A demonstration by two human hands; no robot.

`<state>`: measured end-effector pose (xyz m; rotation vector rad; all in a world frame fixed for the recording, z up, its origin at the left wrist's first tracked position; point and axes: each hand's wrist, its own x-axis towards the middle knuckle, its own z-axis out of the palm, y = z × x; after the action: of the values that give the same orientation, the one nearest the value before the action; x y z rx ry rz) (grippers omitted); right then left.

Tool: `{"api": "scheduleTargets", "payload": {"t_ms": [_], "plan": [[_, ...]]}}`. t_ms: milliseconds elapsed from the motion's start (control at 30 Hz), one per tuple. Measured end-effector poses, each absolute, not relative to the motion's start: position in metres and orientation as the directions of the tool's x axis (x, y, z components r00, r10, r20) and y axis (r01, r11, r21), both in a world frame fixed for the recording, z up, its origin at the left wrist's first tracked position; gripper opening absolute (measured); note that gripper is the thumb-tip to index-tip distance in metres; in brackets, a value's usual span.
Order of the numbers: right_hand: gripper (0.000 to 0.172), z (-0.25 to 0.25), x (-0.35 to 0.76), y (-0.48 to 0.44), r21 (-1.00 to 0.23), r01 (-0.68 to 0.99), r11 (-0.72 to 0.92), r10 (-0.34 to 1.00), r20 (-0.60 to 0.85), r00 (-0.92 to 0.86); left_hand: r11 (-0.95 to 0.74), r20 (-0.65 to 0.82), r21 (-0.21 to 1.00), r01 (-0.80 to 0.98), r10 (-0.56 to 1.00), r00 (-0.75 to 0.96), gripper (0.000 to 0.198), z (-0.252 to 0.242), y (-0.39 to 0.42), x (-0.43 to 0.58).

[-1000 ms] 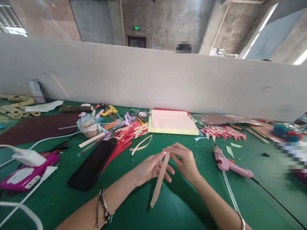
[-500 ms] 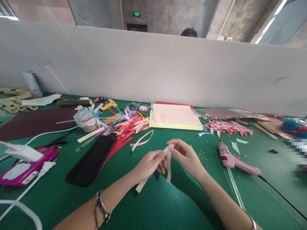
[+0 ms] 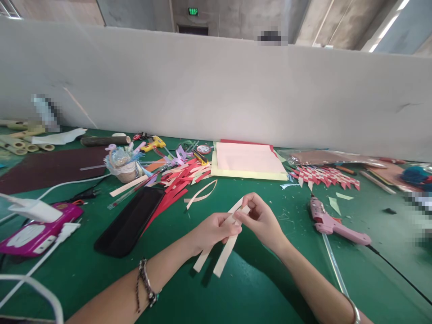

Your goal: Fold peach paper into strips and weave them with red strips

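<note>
My left hand (image 3: pixel 216 231) and my right hand (image 3: pixel 259 218) meet above the green table, both closed on a pale cream paper strip (image 3: pixel 224 256). Two flat lengths of it hang side by side toward me. The fold at its far end lies between my right thumb and fingers. My left thumb presses on the strip lower down, and its other fingers are partly hidden beneath. Just beyond my left hand lies a looped cream strip (image 3: pixel 202 196), with a pile of red and cream strips (image 3: pixel 182 177) behind it.
A pink glue gun (image 3: pixel 332 225) lies at right, its cord trailing to the edge. Stacked paper sheets (image 3: pixel 251 159) and a woven red-white piece (image 3: pixel 326 176) sit at the back. At left are a black case (image 3: pixel 130 222) and a magenta power strip (image 3: pixel 40 231).
The strip's hanging end has swung toward me and left, so both lengths now run nearly parallel. My left thumb has shifted right onto the strip, close to my right fingers.
</note>
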<state>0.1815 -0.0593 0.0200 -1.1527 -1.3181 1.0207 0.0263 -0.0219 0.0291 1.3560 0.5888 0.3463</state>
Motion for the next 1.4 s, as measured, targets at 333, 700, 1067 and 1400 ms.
{"api": "scheduleTargets", "payload": {"t_ms": [333,700,1067,1400], "plan": [[0.026,0.022,0.187,-0.059,-0.984,0.128,0.12,0.992,0.122,0.014,0.154,-0.222,0.974,0.164,0.548,0.807,0.036,0.028,-0.02,0.023],[0.032,0.038,0.213,-0.061,-0.991,0.073,0.109,0.98,0.095,-0.175,0.063,-0.189,0.98,0.191,0.611,0.768,0.038,0.041,-0.002,0.008],[0.024,0.025,0.221,-0.053,-0.734,0.671,0.105,0.955,0.263,0.138,-0.278,-0.081,0.857,0.435,0.76,0.645,0.033,0.035,0.012,0.0],[0.017,0.025,0.193,-0.063,-0.452,0.772,0.448,0.894,0.25,-0.373,-0.377,-0.064,0.855,0.356,0.604,0.794,0.034,0.035,0.0,0.006]]}}
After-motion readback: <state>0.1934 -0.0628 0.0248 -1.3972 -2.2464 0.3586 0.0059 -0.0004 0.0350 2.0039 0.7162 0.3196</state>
